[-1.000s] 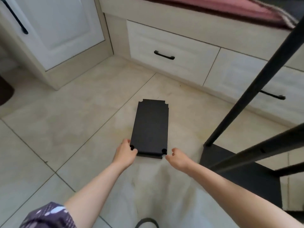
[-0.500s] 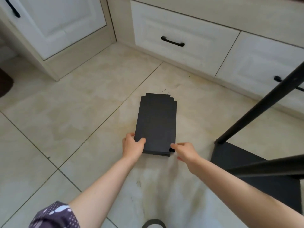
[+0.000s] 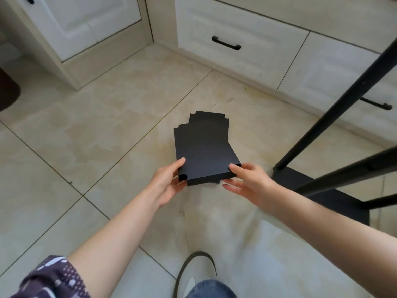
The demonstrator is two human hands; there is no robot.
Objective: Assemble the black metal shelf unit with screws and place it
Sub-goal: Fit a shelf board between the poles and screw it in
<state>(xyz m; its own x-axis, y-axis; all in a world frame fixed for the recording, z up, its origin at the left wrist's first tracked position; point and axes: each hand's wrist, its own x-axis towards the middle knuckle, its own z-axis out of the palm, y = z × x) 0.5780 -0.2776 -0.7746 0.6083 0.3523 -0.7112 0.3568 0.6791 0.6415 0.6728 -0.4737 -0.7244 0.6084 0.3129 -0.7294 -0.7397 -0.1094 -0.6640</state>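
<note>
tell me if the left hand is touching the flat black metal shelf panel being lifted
Touching. The head view shows the left hand pinching the near left corner of the top flat black metal shelf panel, thumb on top; the right hand takes the other corner.

Both forearms are bare from the elbow down, and neither the left hand [image 3: 166, 186] nor the right hand [image 3: 250, 186] wears a glove, ring or watch. A short sleeve [image 3: 51, 278] shows at the left upper arm, dark purple with a print of white dots and pale blotches. At the bottom edge a knee in blue denim [image 3: 209, 290] appears above a shoe [image 3: 193, 274] with a dark upper and a pale inner lining.
</note>
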